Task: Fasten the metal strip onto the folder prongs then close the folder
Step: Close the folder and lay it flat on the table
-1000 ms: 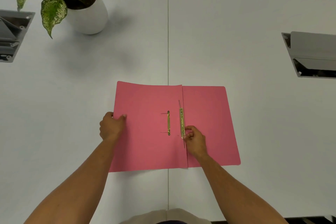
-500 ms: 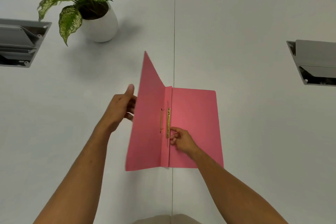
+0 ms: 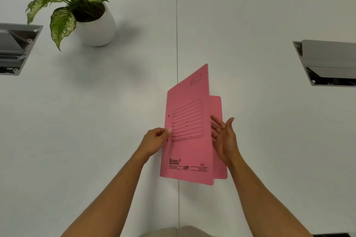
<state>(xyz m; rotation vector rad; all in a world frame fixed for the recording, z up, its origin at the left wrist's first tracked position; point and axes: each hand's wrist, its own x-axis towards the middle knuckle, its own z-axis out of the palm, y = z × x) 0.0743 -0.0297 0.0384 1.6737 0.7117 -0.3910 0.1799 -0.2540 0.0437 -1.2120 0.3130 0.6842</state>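
The pink folder [image 3: 187, 146] lies on the white table in front of me, its front cover swung over to the right and still tilted up above the back cover [image 3: 217, 113]. The printed label side of the cover faces me. My left hand [image 3: 155, 141] touches the spine edge with thumb and fingertips. My right hand [image 3: 224, 136] is at the cover's free right edge, fingers spread, beside or just under it. The metal strip and prongs are hidden under the cover.
A potted plant in a white pot [image 3: 96, 27] stands at the back left. Grey cable boxes are set into the table at the left edge [image 3: 15, 48] and the right [image 3: 327, 63]. A seam [image 3: 177, 44] runs down the table's middle.
The front cover has swung from upright on the left over the spine to the right. My left hand moved to the spine edge; my right hand left the strip and went to the cover's free edge.
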